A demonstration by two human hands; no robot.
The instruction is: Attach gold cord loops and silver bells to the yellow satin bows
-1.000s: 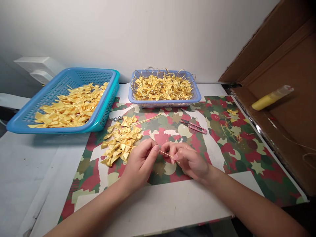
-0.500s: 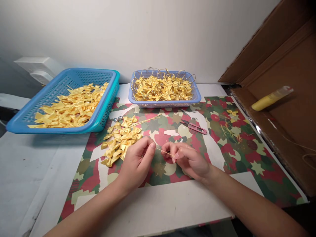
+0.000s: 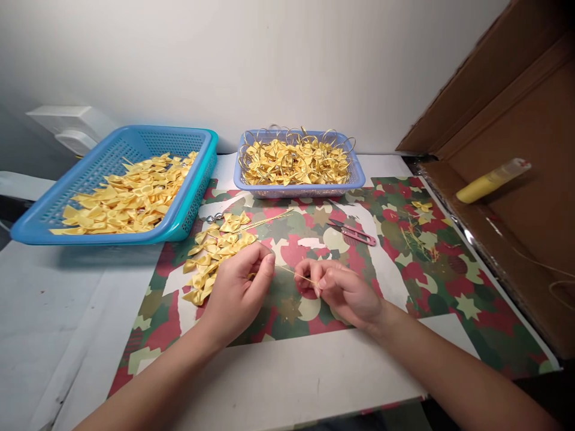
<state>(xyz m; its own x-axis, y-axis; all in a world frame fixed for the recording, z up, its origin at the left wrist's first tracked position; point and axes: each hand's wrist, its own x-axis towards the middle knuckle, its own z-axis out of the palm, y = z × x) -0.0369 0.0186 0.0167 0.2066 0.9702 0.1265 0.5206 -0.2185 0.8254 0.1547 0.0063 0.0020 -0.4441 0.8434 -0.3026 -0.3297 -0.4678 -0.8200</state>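
A thin yellow thread (image 3: 286, 270) runs taut between my two hands. My left hand (image 3: 242, 290) is closed, pinching one end of it between thumb and forefinger; a bit of yellow shows inside the fingers, too hidden to name. My right hand (image 3: 348, 292) grips the other end with its fingertips. Beside and behind my left hand lies a pile of yellow ribbon bows (image 3: 209, 263). Several loose yellow strands (image 3: 269, 220) and small silvery rings (image 3: 214, 218) sit just beyond the pile. Pink-handled thread snips (image 3: 353, 231) rest beyond my right hand.
A blue basket (image 3: 54, 197) of yellow bows stands at the left. Another basket (image 3: 299, 190), holding bows with gold loops, is at the back. Thread scraps (image 3: 420, 239) lie on the patterned sheet at right. A cardboard wall (image 3: 507, 120) with a yellow tube (image 3: 492, 181) bounds the right side.
My left hand has shifted slightly left, away from the right hand, so a longer stretch of thread shows between them. My right hand stays nearly where it was.
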